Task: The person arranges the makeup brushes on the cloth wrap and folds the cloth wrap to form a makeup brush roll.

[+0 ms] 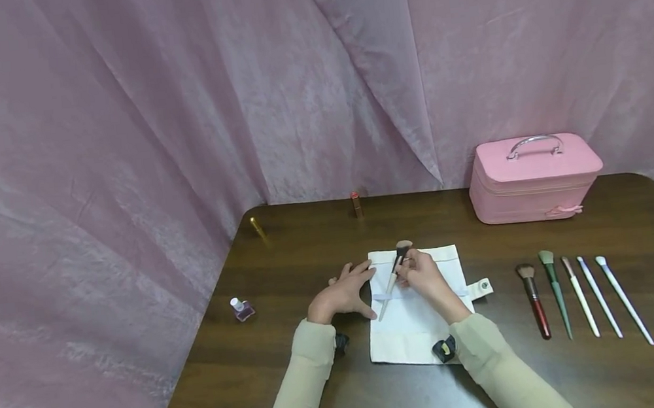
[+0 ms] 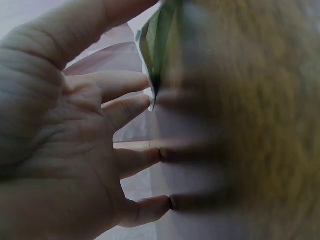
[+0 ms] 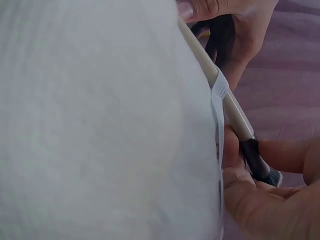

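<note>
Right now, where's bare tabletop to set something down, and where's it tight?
Free: the wide strip between the nail polish bottle and the gold tube, and the near edge of the table below the white cloth roll. Crowded: the five brushes right of the roll, and the roll itself, where the left hand and right hand work a brush.

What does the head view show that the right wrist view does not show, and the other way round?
Only the head view shows the brown table, the pink case, five loose brushes in a row, the nail polish bottle and the left hand resting on the white cloth roll's edge.

Only the right wrist view shows, close up, the white elastic band lying across the brush handle.

Both show the right hand holding the brush over the white cloth roll.
</note>
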Available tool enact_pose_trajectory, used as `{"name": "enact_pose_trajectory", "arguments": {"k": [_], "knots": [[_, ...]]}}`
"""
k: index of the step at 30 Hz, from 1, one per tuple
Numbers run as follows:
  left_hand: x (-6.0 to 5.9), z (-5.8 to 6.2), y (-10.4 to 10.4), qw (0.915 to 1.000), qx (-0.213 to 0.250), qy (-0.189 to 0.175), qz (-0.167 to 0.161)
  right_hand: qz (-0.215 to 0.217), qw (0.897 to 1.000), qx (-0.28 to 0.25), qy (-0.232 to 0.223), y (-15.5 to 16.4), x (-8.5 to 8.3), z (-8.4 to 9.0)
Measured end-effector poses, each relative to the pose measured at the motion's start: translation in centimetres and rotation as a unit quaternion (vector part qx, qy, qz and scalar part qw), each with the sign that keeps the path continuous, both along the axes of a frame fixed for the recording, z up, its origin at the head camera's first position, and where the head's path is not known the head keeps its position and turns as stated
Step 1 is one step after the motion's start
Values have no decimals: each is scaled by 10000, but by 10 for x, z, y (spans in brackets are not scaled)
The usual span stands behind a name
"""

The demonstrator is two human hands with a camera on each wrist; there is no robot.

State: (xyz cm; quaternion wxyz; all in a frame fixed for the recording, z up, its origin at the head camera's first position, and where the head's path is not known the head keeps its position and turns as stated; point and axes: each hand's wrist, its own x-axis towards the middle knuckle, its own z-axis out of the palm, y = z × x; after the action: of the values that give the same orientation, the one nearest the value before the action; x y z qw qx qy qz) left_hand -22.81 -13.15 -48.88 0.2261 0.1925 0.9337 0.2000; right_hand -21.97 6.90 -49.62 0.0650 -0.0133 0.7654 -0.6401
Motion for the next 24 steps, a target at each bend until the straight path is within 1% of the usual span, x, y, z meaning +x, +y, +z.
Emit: {"name": "enact_pose_trajectory", "arguments": {"k": [5, 11, 14, 18, 24], "knots": [[0, 0, -2, 10000, -11, -46, 70, 216, 9996, 144, -88, -5, 0, -2], [3, -1, -1, 10000, -72, -23, 45, 417, 9983, 331, -234, -8, 4, -3], [2, -1, 1, 10000, -73, 3, 61, 472, 9967, 609, -249, -10, 6, -3], [2, 0, 2, 9999, -109, 22, 63, 521, 9914, 1189, -179, -13, 6, -3], [1, 2, 1, 9999, -67, -78, 62, 437, 9861, 1578, -295, -16, 6, -1]]}}
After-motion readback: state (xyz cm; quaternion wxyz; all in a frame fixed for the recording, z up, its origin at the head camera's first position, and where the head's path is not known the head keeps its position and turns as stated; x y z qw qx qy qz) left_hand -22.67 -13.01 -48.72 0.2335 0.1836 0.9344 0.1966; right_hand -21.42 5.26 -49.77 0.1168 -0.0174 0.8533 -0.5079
